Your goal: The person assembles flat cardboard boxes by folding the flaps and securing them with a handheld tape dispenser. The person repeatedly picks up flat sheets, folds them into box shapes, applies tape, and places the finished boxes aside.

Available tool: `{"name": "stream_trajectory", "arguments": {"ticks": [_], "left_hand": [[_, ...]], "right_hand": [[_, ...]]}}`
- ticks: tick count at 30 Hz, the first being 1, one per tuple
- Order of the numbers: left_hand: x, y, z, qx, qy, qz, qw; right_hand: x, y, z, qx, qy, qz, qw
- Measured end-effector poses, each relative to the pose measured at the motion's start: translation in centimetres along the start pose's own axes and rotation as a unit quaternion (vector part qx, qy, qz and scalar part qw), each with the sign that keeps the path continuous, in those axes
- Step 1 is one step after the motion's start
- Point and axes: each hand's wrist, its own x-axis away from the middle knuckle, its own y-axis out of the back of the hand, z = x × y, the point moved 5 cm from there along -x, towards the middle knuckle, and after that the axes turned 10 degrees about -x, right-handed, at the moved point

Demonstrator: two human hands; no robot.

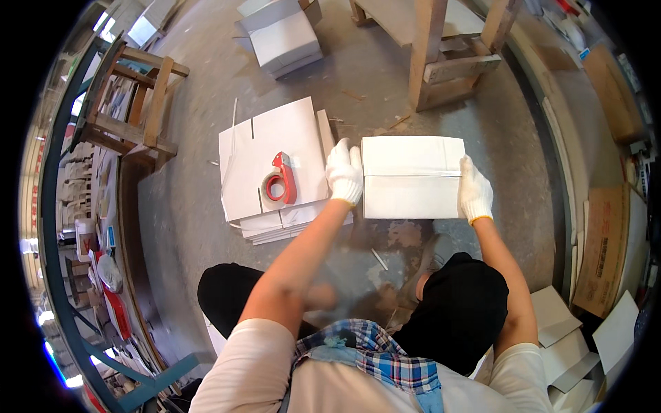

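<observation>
A closed white cardboard box (412, 196) sits on the floor in front of me, with a seam running across its top. My left hand (343, 172), in a white knitted glove, presses against its left side. On the opposite side my right hand (475, 189), gloved the same way, has its fingers along the box's right edge, so the box is held between both hands. Just left of my left hand lies a stack of flat white cardboard sheets (241, 172) with slots cut in them. On top of it rests a red tape dispenser (287, 180) with a roll of tape.
An open white carton (286, 45) stands on the floor farther ahead. Wooden trestle legs (427, 62) rise at the upper right, and a wooden stand (151, 103) is at the left. Brown cartons (602, 255) lean along the right side, above loose white cardboard (554, 320).
</observation>
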Motion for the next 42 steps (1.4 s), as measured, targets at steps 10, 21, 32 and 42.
{"name": "stream_trajectory", "arguments": {"ticks": [10, 21, 32, 42], "left_hand": [[5.9, -7.3, 8.8, 0.031, 0.042, 0.238, 0.97], [-1.1, 3.1, 0.1, 0.441, 0.249, 0.279, 0.816], [3.1, 1.4, 2.3, 0.258, 0.269, 0.227, 0.9], [-4.2, 0.9, -3.3, 0.244, 0.37, 0.457, 0.771]], "right_hand": [[0.5, -0.2, 0.2, -0.048, 0.004, 0.018, 0.999], [2.6, 3.2, 0.8, -0.507, 0.113, 0.054, 0.853], [4.1, -1.5, -6.8, -0.458, -0.128, 0.094, 0.875], [2.8, -2.4, -7.6, -0.287, -0.107, 0.108, 0.946]]}}
